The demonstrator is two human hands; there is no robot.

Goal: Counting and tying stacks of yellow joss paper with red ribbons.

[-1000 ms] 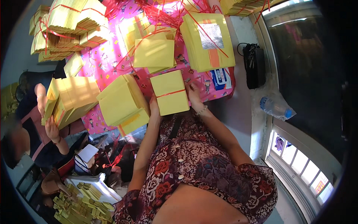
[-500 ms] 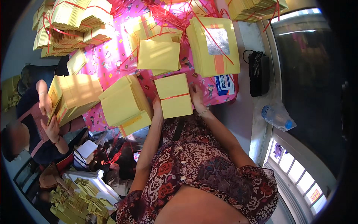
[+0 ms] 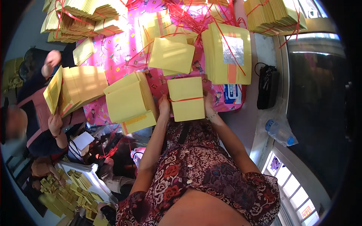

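A yellow paper bundle [image 3: 186, 98] bound with a red string lies near the front edge of the pink patterned table cover [image 3: 124, 56]. My left hand [image 3: 164, 106] grips its left edge and my right hand [image 3: 208, 104] grips its right edge. A thicker yellow stack [image 3: 130, 101] sits just left of my left hand. Beyond the bundle lie another yellow stack [image 3: 171, 55] and a tall stack with a silver and orange label [image 3: 228, 52], with loose red strings [image 3: 181, 15] over them.
A person on the left [image 3: 45, 113] holds an open stack of yellow sheets [image 3: 73, 90]. More tied bundles lie at the back left [image 3: 79, 15] and back right [image 3: 273, 15]. A black pouch [image 3: 267, 88] and a plastic bottle [image 3: 279, 132] sit on the right ledge. Small yellow packets fill a tray [image 3: 71, 188] below left.
The view has shifted a little. The bundle stays between both my hands, now squared up. The person on the left has tilted their stack more open.
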